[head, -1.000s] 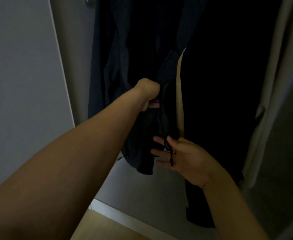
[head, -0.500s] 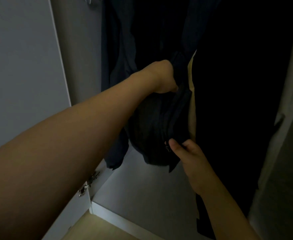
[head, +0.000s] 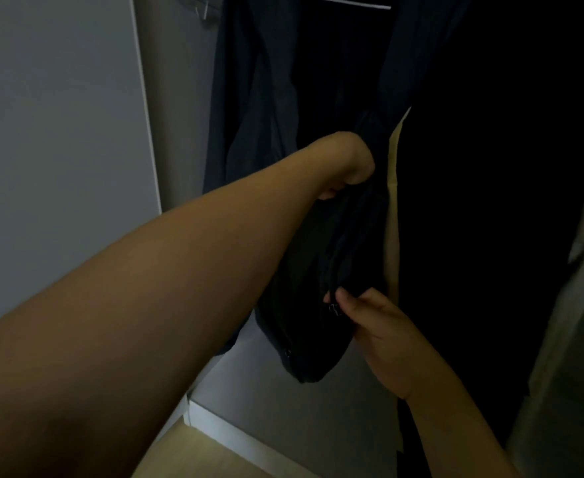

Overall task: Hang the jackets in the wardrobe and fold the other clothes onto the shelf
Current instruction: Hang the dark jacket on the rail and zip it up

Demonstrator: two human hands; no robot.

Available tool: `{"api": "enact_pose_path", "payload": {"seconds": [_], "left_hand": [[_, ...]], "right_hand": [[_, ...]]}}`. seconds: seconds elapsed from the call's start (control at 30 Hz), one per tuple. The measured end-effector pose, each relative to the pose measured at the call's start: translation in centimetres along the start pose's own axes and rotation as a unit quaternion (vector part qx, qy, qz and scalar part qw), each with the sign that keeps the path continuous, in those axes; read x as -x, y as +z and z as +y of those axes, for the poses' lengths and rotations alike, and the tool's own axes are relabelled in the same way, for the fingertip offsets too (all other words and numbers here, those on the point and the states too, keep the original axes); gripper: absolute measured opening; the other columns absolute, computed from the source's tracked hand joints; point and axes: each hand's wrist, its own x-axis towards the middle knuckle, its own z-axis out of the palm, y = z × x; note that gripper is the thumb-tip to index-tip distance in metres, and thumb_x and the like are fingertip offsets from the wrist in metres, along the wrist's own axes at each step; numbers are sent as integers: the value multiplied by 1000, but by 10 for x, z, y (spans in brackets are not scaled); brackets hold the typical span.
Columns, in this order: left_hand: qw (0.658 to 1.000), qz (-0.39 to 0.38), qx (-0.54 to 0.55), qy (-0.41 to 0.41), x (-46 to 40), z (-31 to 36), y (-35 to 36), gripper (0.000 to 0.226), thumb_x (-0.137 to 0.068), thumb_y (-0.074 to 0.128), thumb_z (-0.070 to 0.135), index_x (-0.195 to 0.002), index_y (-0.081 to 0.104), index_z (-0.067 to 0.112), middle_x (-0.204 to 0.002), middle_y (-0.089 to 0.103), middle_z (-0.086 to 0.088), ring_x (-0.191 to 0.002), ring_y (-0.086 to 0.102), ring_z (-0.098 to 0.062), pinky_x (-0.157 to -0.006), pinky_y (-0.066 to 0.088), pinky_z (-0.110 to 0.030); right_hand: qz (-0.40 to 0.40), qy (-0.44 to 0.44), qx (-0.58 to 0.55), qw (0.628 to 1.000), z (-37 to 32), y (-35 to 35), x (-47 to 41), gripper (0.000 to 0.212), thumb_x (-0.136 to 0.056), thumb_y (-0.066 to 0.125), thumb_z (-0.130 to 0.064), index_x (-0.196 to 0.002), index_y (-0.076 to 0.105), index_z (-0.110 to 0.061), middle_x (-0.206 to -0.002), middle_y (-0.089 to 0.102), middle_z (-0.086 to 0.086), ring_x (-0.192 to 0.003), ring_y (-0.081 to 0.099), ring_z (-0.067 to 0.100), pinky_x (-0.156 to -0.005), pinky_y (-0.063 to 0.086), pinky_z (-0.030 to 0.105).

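A: Dim wardrobe [head: 180,132], pale side panel on the left, pale floor panel below. What hangs inside?

B: A dark jacket [head: 259,108], long axis vertical, hem pointing down, well above the floor panel. A tan garment edge [head: 392,219] shows just beside it on the right.

A: And the hands?

B: The left hand [head: 349,167] is fisted round the jacket front at mid-height. The right hand [head: 376,326] pinches the fabric near the hem, at a small metal zipper piece [head: 333,309].
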Motion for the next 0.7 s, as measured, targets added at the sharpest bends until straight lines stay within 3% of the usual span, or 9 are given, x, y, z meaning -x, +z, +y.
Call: {"api": "enact_pose_path", "payload": {"seconds": [0.07,0.13,0.2,0.3,0.43,0.5,0.57,0.63,0.7], "left_hand": [[998,-23,54,-34,-6,0,4,15,-95,51,15,-80,51,12,-72,49,-4,-58,45,-13,-36,42,-15],[993,-30,105,-54,-12,-3,7,18,-95,52,17,-77,50,12,-67,48,-1,-42,46,-10,-33,41,-16],[986,-35,149,-64,-15,-5,7,21,-96,52,22,-78,50,12,-64,48,0,-24,41,-6,-32,40,-16],[988,-12,138,-71,-15,-8,4,26,-98,49,26,-76,50,11,-61,49,1,-20,36,-6,-33,42,-17],[987,-8,141,-74,-16,-8,1,28,-99,48,27,-76,49,11,-55,51,1,-18,36,-6,-32,42,-18],[986,-19,153,-70,-17,-7,0,27,-99,48,27,-77,48,11,-39,51,2,-18,37,-6,-31,41,-18],[986,-21,154,-67,-17,-7,-2,26,-99,48,28,-79,48,11,-31,47,3,-19,37,-5,-31,41,-18],[987,-22,149,-62,-16,-8,-4,25,-98,50,30,-80,50,12,-40,51,2,-22,40,-6,-32,42,-18],[991,-10,125,-38,-11,-10,-4,24,-98,51,30,-83,52,12,-60,52,0,-38,46,-9,-37,46,-18]], "right_hand": [[57,-10,64,996,4,1,-3,33,-64,69,-38,-84,73,-13,-98,73,7,-100,67,20,-81,51,28],[69,-25,64,995,4,2,-3,22,-64,68,-38,-77,75,-21,-96,74,3,-99,68,19,-79,51,27],[28,-33,4,999,1,-1,-2,20,-68,67,-33,-81,76,-22,-97,74,2,-98,69,16,-74,53,22],[-28,-34,-28,999,-8,-7,-1,31,-71,67,-32,-97,73,-16,-101,72,4,-99,68,15,-75,54,20],[64,-30,187,980,-5,-1,-5,21,-82,68,-33,-86,73,-14,-93,74,2,-89,69,12,-68,54,19],[129,-61,284,948,1,2,-9,33,-91,62,-29,-83,61,2,-84,65,16,-79,65,23,-71,54,33],[191,-98,325,921,6,2,-10,37,-93,59,-27,-67,48,-2,-68,51,12,-64,53,20,-61,45,30],[219,-94,278,931,7,-3,-11,32,-94,58,-25,-73,54,-1,-75,60,10,-72,59,20,-67,49,31],[178,-45,123,975,5,-10,-13,24,-95,58,-22,-97,66,0,-99,70,12,-93,67,26,-79,55,36]]}}
